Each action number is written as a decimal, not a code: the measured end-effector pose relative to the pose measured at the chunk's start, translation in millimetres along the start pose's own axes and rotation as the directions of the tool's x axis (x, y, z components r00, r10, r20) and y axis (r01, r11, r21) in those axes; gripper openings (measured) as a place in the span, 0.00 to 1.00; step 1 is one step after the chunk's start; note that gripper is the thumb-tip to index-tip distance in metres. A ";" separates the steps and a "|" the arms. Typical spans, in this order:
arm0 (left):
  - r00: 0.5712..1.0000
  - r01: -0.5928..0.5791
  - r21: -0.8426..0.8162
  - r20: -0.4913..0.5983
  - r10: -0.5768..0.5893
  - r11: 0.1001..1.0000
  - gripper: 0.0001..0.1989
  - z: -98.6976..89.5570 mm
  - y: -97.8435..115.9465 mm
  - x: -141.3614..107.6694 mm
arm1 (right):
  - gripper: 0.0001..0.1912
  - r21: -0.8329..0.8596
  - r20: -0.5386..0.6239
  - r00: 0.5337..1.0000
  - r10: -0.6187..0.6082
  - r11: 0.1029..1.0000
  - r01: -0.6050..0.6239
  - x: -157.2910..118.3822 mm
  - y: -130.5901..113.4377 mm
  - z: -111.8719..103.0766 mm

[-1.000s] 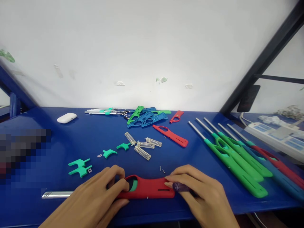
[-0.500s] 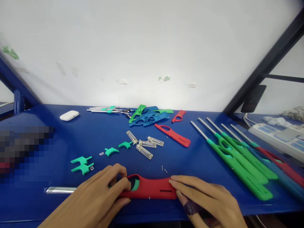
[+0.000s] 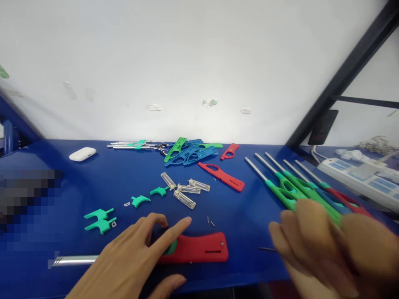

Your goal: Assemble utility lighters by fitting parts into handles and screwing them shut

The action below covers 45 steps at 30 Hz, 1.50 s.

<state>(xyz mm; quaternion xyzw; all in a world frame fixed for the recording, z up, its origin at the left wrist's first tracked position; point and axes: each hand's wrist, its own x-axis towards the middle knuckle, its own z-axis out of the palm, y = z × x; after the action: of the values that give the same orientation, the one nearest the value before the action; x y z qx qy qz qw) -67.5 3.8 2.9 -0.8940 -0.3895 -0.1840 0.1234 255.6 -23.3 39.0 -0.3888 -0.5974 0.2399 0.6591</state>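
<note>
A red gas lighter [image 3: 199,248] with a long metal tube [image 3: 75,260] lies along the front of the blue table. My left hand [image 3: 137,253] rests over its trigger opening, index finger stretched out and thumb apart; a bit of the green trigger shows beneath. A small screw head [image 3: 222,243] sits at the lighter's right end. My right hand [image 3: 321,245], blurred, is closed to the right of the lighter; a thin dark shaft, seemingly of a screwdriver [image 3: 267,249], sticks out leftward. Its handle is hidden. Two loose screws [image 3: 210,221] lie beyond the lighter.
Clear fuel tanks [image 3: 184,199] and green triggers [image 3: 99,220] lie mid-table. Behind are metal tubes with wires [image 3: 134,145], blue and green shell halves [image 3: 193,153] and a red half [image 3: 222,176]. Several assembled lighters [image 3: 280,193] lie right, by a power strip [image 3: 355,178]; a white case [image 3: 82,154] sits left.
My right hand has left the lighter's end and moved right, the dark shaft now pointing left from it. My left index finger has lifted and stretched out. The view has shifted slightly.
</note>
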 end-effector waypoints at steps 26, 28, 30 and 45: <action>1.000 -0.005 -0.158 -0.020 0.002 0.987 0.19 5.0 7.5 13.1 | 0.29 0.528 0.322 0.918 0.230 0.762 -0.376 9.4 -4.8 60.4; 1.000 0.010 -0.175 -0.004 -0.011 0.985 0.20 6.3 6.6 10.8 | 0.26 0.533 0.303 0.923 0.238 0.761 -0.371 8.4 -1.2 62.3; 1.000 0.014 -0.188 -0.003 -0.015 0.982 0.20 6.8 6.5 10.2 | 0.21 0.541 0.264 0.942 0.208 0.777 -0.323 5.4 3.0 64.4; 0.999 0.039 -0.192 0.018 -0.036 0.981 0.21 10.4 7.3 9.2 | 0.13 -0.012 0.072 0.996 -0.048 0.999 0.049 6.8 -11.8 66.3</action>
<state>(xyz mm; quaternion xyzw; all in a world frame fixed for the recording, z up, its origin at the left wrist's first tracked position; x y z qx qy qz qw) -53.9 8.7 -3.1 -0.8955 -0.3876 -0.2165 0.0302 190.4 -9.8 51.4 -0.3697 -0.6315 0.2336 0.6402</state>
